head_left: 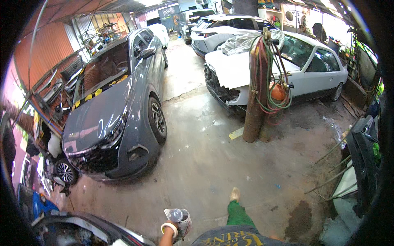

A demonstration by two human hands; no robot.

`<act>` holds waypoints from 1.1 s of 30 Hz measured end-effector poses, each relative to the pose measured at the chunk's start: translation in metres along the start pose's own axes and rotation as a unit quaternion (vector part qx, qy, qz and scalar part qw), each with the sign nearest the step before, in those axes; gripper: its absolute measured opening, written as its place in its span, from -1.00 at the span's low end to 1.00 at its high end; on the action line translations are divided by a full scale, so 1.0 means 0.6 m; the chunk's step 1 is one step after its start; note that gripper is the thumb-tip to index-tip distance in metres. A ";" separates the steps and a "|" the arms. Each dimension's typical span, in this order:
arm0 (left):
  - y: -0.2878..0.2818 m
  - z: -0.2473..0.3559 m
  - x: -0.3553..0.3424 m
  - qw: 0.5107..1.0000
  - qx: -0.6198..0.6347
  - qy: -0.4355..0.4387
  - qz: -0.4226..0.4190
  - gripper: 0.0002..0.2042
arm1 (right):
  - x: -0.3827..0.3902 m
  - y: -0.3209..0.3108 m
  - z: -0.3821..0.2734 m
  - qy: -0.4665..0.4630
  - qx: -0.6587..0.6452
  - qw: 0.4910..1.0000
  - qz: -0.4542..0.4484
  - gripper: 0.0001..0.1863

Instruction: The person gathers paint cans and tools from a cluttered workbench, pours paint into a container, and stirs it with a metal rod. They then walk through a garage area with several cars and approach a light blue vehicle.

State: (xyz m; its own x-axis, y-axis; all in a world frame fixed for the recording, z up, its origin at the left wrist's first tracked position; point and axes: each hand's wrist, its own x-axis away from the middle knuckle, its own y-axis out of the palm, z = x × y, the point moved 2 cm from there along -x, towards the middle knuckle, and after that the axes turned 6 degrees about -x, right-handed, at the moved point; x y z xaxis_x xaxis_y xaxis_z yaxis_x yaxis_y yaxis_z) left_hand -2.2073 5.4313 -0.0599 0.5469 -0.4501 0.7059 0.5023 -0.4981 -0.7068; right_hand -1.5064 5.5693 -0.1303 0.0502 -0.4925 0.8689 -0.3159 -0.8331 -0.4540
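Note:
My left hand (175,225) is low in the head view, at the lower edge just left of the middle. It is closed around a folded sheet of printed paper (186,226). A clear, rounded, shiny object (175,215) rests against the top of the paper in the same grip; its kind I cannot make out. Around the wrist sits a cream ring (170,225) that looks like a roll of tape. My fingers are mostly hidden. My right hand does not show.
A dark grey car (98,119) stands at the left and a white car (303,78) at the right. Tall rusty gas cylinders (256,98) with looped hoses stand before the white car. Dark car parts (363,160) lean at the right; a car body part (78,227) lies lower left.

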 end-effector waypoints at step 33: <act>-1.253 0.438 -1.470 0.995 0.089 -0.031 -0.031 -0.64 | -1.013 -1.038 -1.698 -0.221 0.223 0.946 0.084 -0.52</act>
State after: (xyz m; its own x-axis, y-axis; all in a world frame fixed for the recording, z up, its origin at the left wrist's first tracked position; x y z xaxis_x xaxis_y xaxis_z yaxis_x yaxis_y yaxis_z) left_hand -2.8913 6.3976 -0.1632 0.5496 -0.3730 0.7475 0.6432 -0.3821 -0.6635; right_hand -2.3055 6.6442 -0.1746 0.4568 -0.6020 0.6549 0.0716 -0.7089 -0.7016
